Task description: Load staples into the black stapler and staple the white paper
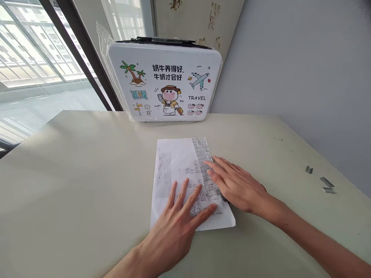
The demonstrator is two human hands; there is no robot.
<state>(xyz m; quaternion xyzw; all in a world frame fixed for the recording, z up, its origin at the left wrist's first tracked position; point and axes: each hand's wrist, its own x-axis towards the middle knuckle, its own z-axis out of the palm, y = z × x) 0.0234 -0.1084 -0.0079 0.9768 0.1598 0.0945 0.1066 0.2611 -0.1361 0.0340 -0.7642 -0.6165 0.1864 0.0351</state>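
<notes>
A white printed sheet of paper [176, 170] lies flat on the pale table [72, 181], with a printed grey column down its right side. My left hand [176, 224] rests on the sheet's lower part, fingers spread flat. My right hand [236, 185] lies over the sheet's right edge, fingers stretched out across the grey column. A small dark object shows just under my right palm; I cannot make out what it is. Neither hand grips anything.
A white case [165, 83] printed with cartoons and the word TRAVEL stands upright at the table's far edge, wrapped in clear plastic. Strips of staples [326, 183] lie near the right edge by the grey wall. A window is at the left.
</notes>
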